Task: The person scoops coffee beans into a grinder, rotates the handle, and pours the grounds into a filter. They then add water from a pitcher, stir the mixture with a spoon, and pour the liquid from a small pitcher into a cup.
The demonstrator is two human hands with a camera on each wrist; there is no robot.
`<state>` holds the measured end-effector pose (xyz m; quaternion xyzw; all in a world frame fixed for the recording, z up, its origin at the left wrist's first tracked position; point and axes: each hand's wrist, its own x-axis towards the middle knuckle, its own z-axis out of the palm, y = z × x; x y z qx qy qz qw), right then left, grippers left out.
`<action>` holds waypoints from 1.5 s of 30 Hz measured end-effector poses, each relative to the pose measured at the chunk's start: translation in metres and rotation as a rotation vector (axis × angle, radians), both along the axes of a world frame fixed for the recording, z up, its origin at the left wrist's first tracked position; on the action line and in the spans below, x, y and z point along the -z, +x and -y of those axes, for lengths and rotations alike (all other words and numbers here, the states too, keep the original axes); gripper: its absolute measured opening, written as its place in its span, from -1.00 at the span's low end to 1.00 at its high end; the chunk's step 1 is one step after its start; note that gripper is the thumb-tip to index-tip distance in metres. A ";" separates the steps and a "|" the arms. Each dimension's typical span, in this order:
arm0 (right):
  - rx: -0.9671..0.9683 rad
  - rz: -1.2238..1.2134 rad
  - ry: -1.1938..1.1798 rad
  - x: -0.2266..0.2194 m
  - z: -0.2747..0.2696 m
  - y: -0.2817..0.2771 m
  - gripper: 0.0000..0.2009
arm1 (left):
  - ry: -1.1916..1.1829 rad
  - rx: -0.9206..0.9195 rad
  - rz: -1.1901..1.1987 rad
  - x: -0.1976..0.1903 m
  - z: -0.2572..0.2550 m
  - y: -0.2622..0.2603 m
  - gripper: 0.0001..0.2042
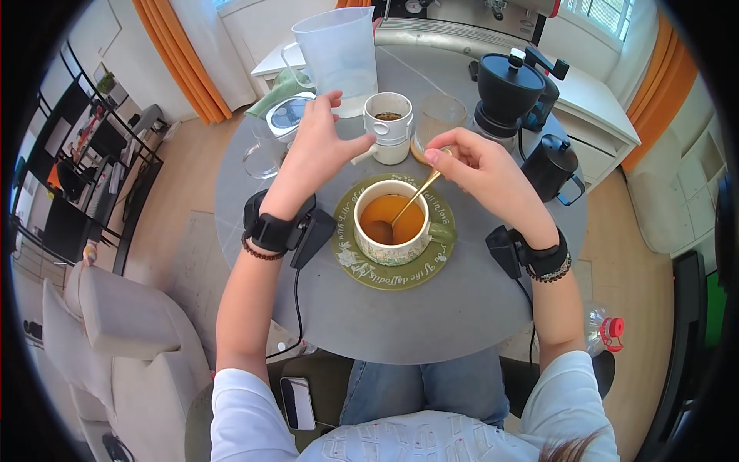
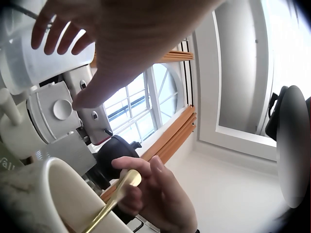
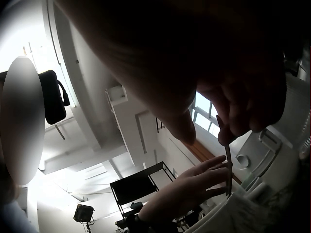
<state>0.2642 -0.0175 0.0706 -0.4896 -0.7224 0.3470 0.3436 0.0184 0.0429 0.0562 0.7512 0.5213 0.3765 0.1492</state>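
In the head view my right hand (image 1: 489, 173) holds the upper end of a gold spoon (image 1: 416, 196) among its curled fingers. The spoon slants over the rim of a patterned mug (image 1: 389, 252) of amber liquid, its bowl dipping into the drink. A green saucer (image 1: 350, 266) with white lettering lies under the mug. My left hand (image 1: 317, 142) is raised with fingers spread and holds nothing. Its thumb reaches toward a white two-tier vessel (image 1: 389, 138) with dark bits inside. From the left wrist, the spoon handle (image 2: 114, 199) rises out of the mug (image 2: 46, 194) to my right fingers.
Behind my left hand are a clear plastic pitcher (image 1: 335, 58), a glass mug (image 1: 265, 158) and a small scale (image 1: 291, 114). Toward the right stand a clear glass (image 1: 443, 115), a black grinder (image 1: 508, 81) and a black pot (image 1: 550, 165). A coffee machine (image 1: 462, 35) stands behind the table.
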 end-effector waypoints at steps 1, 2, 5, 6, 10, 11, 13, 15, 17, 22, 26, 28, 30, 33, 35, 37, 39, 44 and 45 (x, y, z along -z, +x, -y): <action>0.002 0.000 -0.001 0.000 0.000 0.000 -0.70 | -0.033 0.001 -0.040 0.003 -0.002 -0.002 -0.20; 0.004 0.000 -0.002 -0.001 0.000 0.000 -0.71 | -0.067 0.003 -0.080 0.007 -0.003 -0.005 -0.19; -0.028 -0.084 -0.002 0.004 -0.002 -0.001 -0.73 | -0.172 0.012 -0.063 0.021 -0.004 -0.012 -0.21; -0.046 -0.125 0.000 0.005 -0.003 -0.001 -0.74 | -0.206 0.015 -0.032 0.024 -0.002 -0.013 -0.23; -0.060 -0.154 -0.003 0.006 -0.002 -0.005 -0.71 | -0.215 -0.009 -0.093 0.029 0.005 -0.010 -0.45; -0.055 -0.147 0.007 0.007 -0.002 -0.005 -0.73 | -0.201 -0.008 -0.102 0.033 0.005 -0.011 -0.52; -0.053 -0.148 0.019 0.008 -0.003 -0.005 -0.75 | -0.211 -0.010 -0.093 0.035 0.004 -0.010 -0.62; -0.060 -0.166 0.024 0.010 -0.004 -0.006 -0.75 | -0.260 -0.020 -0.056 0.032 0.002 -0.010 -0.68; -0.076 -0.154 -0.044 0.007 -0.002 -0.008 -0.74 | -0.242 0.010 -0.053 0.034 -0.002 -0.011 -0.70; -0.132 -0.174 -0.046 0.007 0.000 -0.010 -0.73 | -0.369 0.055 -0.102 0.029 -0.004 -0.010 -0.69; -0.114 -0.152 0.023 0.005 0.003 -0.011 -0.73 | -0.368 0.075 -0.098 0.029 -0.001 -0.014 -0.70; -0.107 -0.149 0.061 0.005 0.004 -0.012 -0.73 | -0.354 0.084 -0.101 0.030 0.000 -0.016 -0.70; -0.107 -0.162 0.091 0.003 0.006 -0.013 -0.74 | -0.352 0.096 -0.092 0.029 0.003 -0.019 -0.71; -0.092 -0.143 0.243 0.004 0.007 -0.013 -0.75 | -0.409 0.107 -0.113 0.026 0.005 -0.023 -0.72; -0.110 -0.156 0.344 0.004 0.007 -0.012 -0.75 | -0.436 0.125 -0.124 0.024 0.006 -0.028 -0.73; -0.135 -0.184 0.412 0.004 0.008 -0.010 -0.75 | -0.454 0.140 -0.126 0.023 0.008 -0.032 -0.74; -0.169 -0.225 0.442 0.004 0.010 -0.009 -0.73 | -0.463 0.150 -0.118 0.022 0.009 -0.035 -0.75; -0.180 -0.211 0.577 0.002 0.012 -0.006 -0.76 | -0.398 0.129 -0.173 0.021 0.011 -0.035 -0.77; -0.173 -0.225 0.611 0.002 0.012 -0.006 -0.77 | -0.386 0.116 -0.185 0.021 0.012 -0.035 -0.78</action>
